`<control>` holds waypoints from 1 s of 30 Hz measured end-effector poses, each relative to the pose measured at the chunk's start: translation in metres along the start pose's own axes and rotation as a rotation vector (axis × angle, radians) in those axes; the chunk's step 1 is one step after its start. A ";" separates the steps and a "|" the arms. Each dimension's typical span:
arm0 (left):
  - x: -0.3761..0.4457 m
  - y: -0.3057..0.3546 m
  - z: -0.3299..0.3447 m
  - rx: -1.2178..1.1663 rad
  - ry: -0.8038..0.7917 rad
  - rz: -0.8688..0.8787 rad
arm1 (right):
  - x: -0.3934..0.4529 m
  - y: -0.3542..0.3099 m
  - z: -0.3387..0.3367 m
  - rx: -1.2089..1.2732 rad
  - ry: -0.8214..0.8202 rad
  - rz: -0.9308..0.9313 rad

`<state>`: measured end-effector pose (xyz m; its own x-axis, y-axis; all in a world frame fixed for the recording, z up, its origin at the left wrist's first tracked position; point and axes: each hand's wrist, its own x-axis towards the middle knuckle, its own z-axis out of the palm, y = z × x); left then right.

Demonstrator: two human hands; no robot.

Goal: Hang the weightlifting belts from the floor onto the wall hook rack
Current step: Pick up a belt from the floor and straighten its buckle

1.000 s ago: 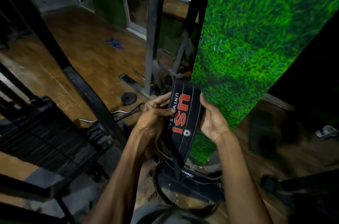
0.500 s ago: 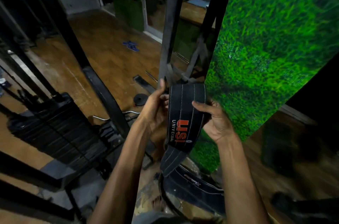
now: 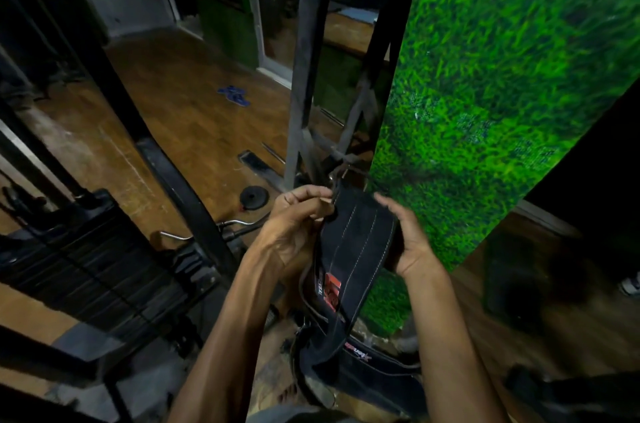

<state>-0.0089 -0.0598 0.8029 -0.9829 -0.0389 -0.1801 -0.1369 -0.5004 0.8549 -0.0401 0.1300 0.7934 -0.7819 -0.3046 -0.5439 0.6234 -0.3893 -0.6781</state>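
A black weightlifting belt (image 3: 356, 242) with white stitching and a red logo hangs upright between my hands. My left hand (image 3: 294, 221) pinches its top left edge near the metal buckle (image 3: 341, 176). On the belt's right edge rests my right hand (image 3: 405, 242), fingers curled around it. A second black belt (image 3: 360, 363) lies coiled on the floor below, close to my feet. No wall hook rack is clearly visible; the belt's top reaches a dark metal frame (image 3: 304, 93).
A wall covered in green artificial grass (image 3: 502, 93) stands to the right. At the left is a weight stack machine (image 3: 86, 256) with a slanted black bar. A small weight plate (image 3: 254, 195) and a curl bar (image 3: 214, 227) lie on the wooden floor.
Both hands have slid the belt upward: the red logo has dropped from the middle to below my hands, and the buckle end now shows at the top.
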 end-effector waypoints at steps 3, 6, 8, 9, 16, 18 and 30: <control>-0.007 0.006 -0.011 0.048 -0.190 -0.110 | 0.002 -0.008 0.001 -0.033 -0.021 -0.032; -0.005 0.007 -0.018 0.052 -0.122 -0.308 | 0.002 -0.009 -0.002 -0.124 -0.058 -0.063; 0.000 0.008 -0.014 -0.001 -0.017 -0.325 | 0.004 -0.010 -0.004 -0.208 -0.098 -0.134; 0.000 0.010 -0.009 -0.023 0.013 -0.301 | 0.005 -0.010 -0.004 -0.238 -0.103 -0.173; 0.005 0.028 0.019 0.241 0.114 -0.022 | 0.004 -0.012 -0.002 -0.492 -0.113 -0.312; 0.007 0.026 0.016 0.244 0.117 0.033 | 0.000 -0.018 -0.005 -0.436 -0.119 -0.318; 0.004 0.006 0.028 0.312 -0.189 0.146 | -0.014 -0.050 0.014 -0.175 0.104 -0.669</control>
<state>-0.0168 -0.0386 0.8210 -0.9962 0.0840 0.0217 0.0033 -0.2133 0.9770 -0.0604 0.1417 0.8425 -0.9990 0.0396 -0.0200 0.0065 -0.3161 -0.9487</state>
